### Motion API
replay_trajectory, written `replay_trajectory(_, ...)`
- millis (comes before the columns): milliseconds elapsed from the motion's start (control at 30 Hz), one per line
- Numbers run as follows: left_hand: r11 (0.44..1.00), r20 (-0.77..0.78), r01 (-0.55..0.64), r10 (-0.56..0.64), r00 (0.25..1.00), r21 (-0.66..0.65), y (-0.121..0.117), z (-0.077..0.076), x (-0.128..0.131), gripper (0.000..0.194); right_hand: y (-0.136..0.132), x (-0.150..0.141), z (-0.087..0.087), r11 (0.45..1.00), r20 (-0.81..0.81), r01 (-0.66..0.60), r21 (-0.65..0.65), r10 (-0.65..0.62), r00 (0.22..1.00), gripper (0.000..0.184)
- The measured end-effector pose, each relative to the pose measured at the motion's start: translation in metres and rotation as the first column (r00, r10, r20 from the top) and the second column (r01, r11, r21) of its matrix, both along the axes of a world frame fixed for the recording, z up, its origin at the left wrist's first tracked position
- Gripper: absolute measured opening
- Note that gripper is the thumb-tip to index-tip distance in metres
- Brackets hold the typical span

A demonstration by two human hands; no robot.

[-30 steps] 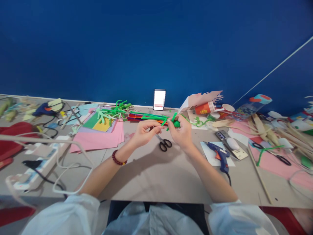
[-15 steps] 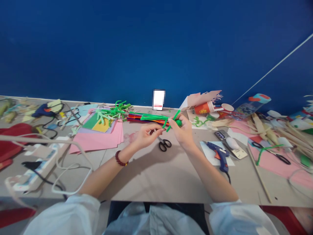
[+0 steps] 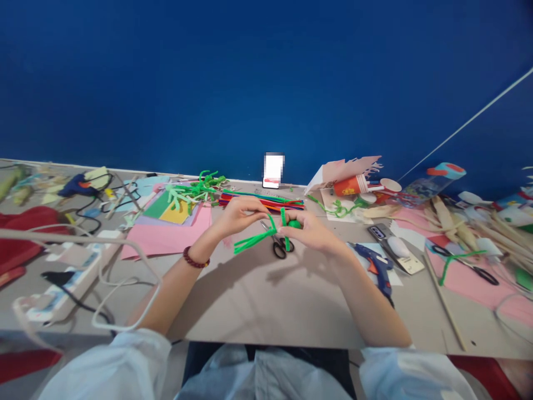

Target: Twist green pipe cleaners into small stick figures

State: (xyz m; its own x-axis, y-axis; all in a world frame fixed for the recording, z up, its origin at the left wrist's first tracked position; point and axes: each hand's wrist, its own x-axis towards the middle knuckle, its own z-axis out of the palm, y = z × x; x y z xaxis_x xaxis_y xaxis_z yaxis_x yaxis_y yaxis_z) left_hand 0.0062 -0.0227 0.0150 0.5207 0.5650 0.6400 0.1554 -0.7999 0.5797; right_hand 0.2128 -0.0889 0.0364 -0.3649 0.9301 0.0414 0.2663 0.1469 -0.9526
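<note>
A person's right hand [image 3: 311, 232] grips a green ball [image 3: 295, 224] with green pipe cleaners [image 3: 254, 241] above scissors [image 3: 280, 248], left hand [image 3: 241, 216] curled just beside, its hold unclear

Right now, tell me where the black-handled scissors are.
In the head view, the black-handled scissors lie on the table between the left hand and right hand, just right of the green pipe cleaner.

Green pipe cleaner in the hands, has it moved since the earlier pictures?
Yes. The green pipe cleaner has swung downward: its long end, earlier well above the scissors, now sits level with them, to their left.
</note>
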Motion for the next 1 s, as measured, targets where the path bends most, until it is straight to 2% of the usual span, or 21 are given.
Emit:
replay_trajectory(67,0.998,-0.076,-0.022,0.027,0.997,0.065,-0.004,0.007,-0.003,0.017,0.001,-0.001,-0.002,0.998,0.116,0.003,0.06,-0.01,0.993,0.017)
replay_trajectory(167,0.982,-0.172,-0.086,0.115,0.978,0.167,-0.016,0.014,-0.002,0.017,0.002,-0.006,-0.007,0.981,0.255,0.066,0.181,-0.112,0.96,0.018)
replay_trajectory(267,0.96,-0.196,-0.13,0.181,0.964,0.246,-0.029,0.018,0.004,0.016,0.003,-0.01,-0.012,0.947,0.28,0.151,0.282,-0.232,0.931,0.018)
replay_trajectory(367,0.918,-0.213,-0.144,0.235,0.948,0.37,-0.04,0.017,0.012,0.017,0.007,-0.009,-0.014,0.917,0.222,0.229,0.327,-0.31,0.925,0.017)
replay_trajectory(433,0.874,-0.218,-0.156,0.282,0.934,0.461,-0.046,0.014,0.018,0.02,0.01,-0.007,-0.015,0.911,0.15,0.286,0.298,-0.341,0.928,0.019)
replay_trajectory(567,0.786,-0.201,-0.21,0.389,0.899,0.581,-0.054,0.006,0.027,0.025,0.014,-0.003,-0.017,0.929,-0.049,0.352,0.116,-0.348,0.936,0.025)
replay_trajectory(700,0.702,-0.272,-0.142,0.443,0.854,0.698,-0.058,0.002,0.03,0.022,0.018,-0.003,-0.021,0.941,-0.186,0.339,-0.006,-0.334,0.924,0.029)
replay_trajectory(767,0.725,-0.335,-0.096,0.427,0.84,0.682,-0.058,0.007,0.027,0.018,0.019,-0.001,-0.021,0.95,-0.177,0.311,0.015,-0.303,0.936,0.028)
replay_trajectory(833,0.796,-0.39,-0.06,0.359,0.848,0.602,-0.057,0.018,0.019,0.021,0.019,0.001,-0.019,0.957,-0.122,0.276,0.084,-0.265,0.956,0.026)
replay_trajectory(933,0.932,-0.396,-0.027,0.179,0.901,0.361,-0.052,0.037,0.004,0.043,0.017,0.004,-0.013,0.962,-0.009,0.206,0.181,-0.208,0.978,0.023)
replay_trajectory(1000,0.986,-0.314,-0.004,0.056,0.948,0.164,-0.046,0.044,-0.004,0.044,0.015,0.004,-0.008,0.964,0.05,0.165,0.211,-0.179,0.983,0.023)
